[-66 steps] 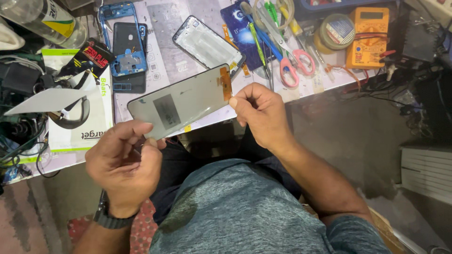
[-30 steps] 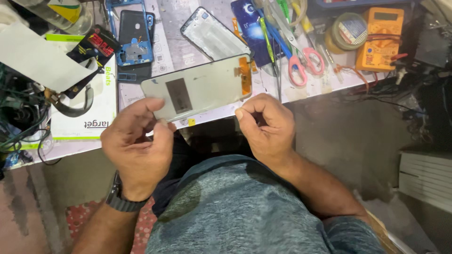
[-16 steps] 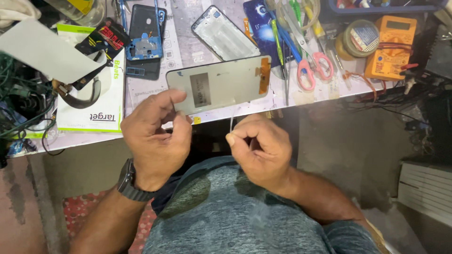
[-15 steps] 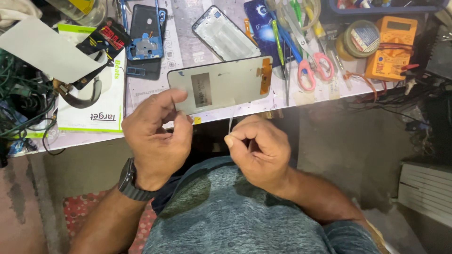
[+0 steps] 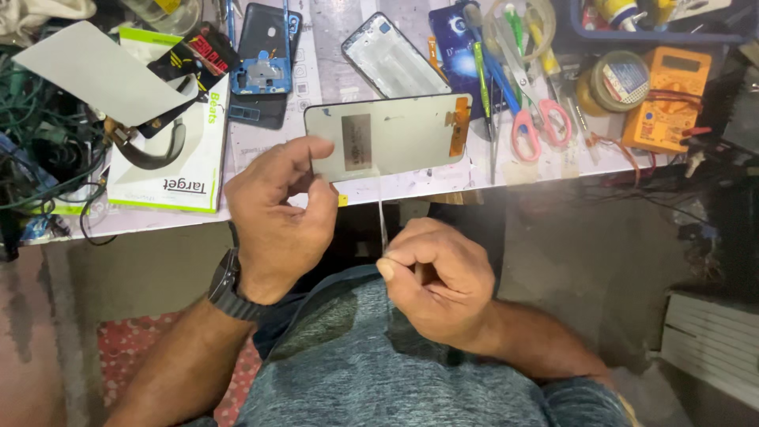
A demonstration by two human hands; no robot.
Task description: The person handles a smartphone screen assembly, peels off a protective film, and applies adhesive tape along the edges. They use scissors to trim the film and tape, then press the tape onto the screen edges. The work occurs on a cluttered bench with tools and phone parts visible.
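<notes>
A flat grey phone screen panel [image 5: 395, 136] with an orange flex strip at its right end lies at the table edge — the left hand [image 5: 277, 217] pinches its left corner. Left of it sits a white-and-green box [image 5: 178, 170], with a small black packet [image 5: 190, 55] resting on top. At right, an orange multimeter's [image 5: 668, 99] small grey display.

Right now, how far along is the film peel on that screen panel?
Partly done. The left hand steadies the screen panel at the table edge; the right hand pinches a thin clear strip pulled down from its lower edge. The strip is not yet free, and the phone frame lies apart, unjoined.
</notes>
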